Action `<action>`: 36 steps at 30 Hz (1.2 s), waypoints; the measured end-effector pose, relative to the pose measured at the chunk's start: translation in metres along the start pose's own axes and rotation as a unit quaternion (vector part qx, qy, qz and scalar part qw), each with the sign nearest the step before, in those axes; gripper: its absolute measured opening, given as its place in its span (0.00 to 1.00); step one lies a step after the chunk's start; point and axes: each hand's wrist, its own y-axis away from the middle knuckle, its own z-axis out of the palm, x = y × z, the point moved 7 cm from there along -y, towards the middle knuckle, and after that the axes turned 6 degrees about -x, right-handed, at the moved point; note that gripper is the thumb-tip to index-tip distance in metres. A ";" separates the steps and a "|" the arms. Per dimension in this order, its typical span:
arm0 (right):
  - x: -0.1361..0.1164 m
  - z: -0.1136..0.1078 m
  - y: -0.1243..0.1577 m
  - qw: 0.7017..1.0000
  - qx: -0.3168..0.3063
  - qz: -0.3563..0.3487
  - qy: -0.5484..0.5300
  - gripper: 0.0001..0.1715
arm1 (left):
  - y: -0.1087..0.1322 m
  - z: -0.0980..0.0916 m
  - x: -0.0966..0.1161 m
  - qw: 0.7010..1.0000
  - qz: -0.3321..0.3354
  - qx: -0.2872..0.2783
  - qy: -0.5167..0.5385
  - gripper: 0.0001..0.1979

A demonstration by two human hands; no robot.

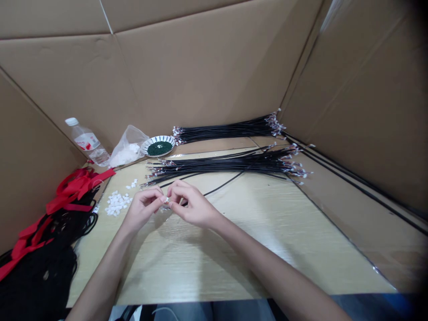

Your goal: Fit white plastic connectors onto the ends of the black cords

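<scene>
My left hand is closed in a pinch on a small white connector over the middle of the table. Tip to tip with it, my right hand pinches the wire end of a black cable, whose length runs out behind that hand toward the upper right. The fingers cover most of the point where connector and wires meet. Left of my left hand lies a pile of loose white connectors. Just beyond both hands stretches a bundle of black cables with thin wires and white tips at the ends.
A second cable bundle lies along the cardboard wall. At the back left are a patterned plate of dark green bits, a plastic bag and a water bottle. Red strips and black cords heap along the left side.
</scene>
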 end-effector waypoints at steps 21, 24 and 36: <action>0.004 0.000 0.001 0.999 0.004 0.018 -0.048 0.12 | 0.000 0.002 0.004 1.000 0.018 -0.008 -0.022 0.16; 0.004 0.000 0.001 0.999 0.003 0.028 -0.047 0.12 | 0.000 0.002 0.001 1.000 0.010 -0.009 -0.016 0.16; 0.004 -0.001 0.000 0.998 0.013 0.035 -0.054 0.13 | 0.001 0.000 -0.007 1.000 0.002 -0.008 0.012 0.14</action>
